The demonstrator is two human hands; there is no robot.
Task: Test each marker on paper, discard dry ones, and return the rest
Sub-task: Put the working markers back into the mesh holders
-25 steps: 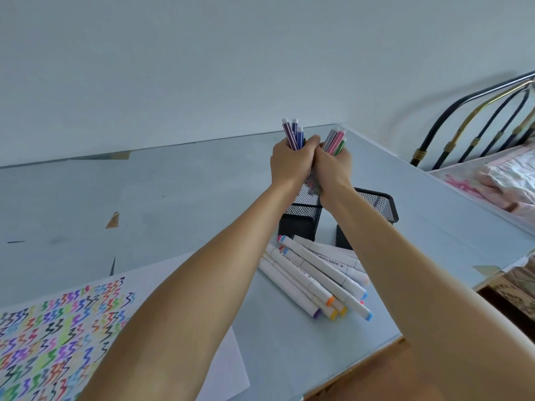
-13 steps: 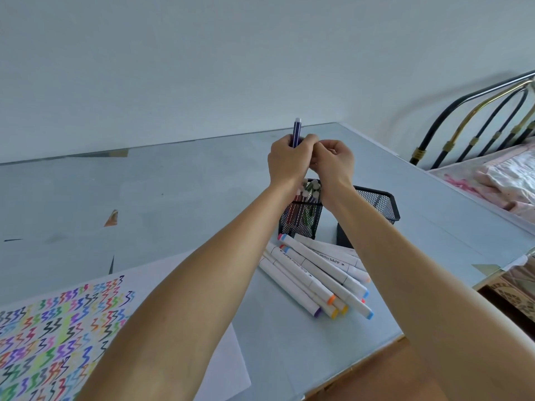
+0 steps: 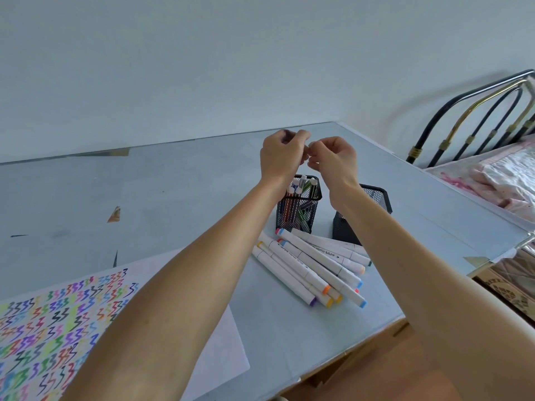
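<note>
My left hand point(image 3: 279, 157) and my right hand point(image 3: 333, 160) hover side by side, fingertips almost meeting, above a black mesh cup point(image 3: 299, 211). Both hands have curled fingers and I see no marker in either. Thin colour markers point(image 3: 301, 185) stand upright inside that cup. A pile of thick white markers point(image 3: 312, 267) with coloured end caps lies on the table in front of the cup. The test paper point(image 3: 58, 314), covered in coloured zigzags, lies at the lower left under my left forearm.
A second black mesh cup point(image 3: 376, 196) stands right of the first, partly hidden by my right forearm. The pale blue table point(image 3: 173, 198) ends at its right edge point(image 3: 463, 227), beyond which is a bed with a metal headboard point(image 3: 474, 111).
A second ago both hands gripped a bunch of thin markers above the cup. The markers dropped into the cup, the last purple one leaving my left hand, and both hands are empty now.
</note>
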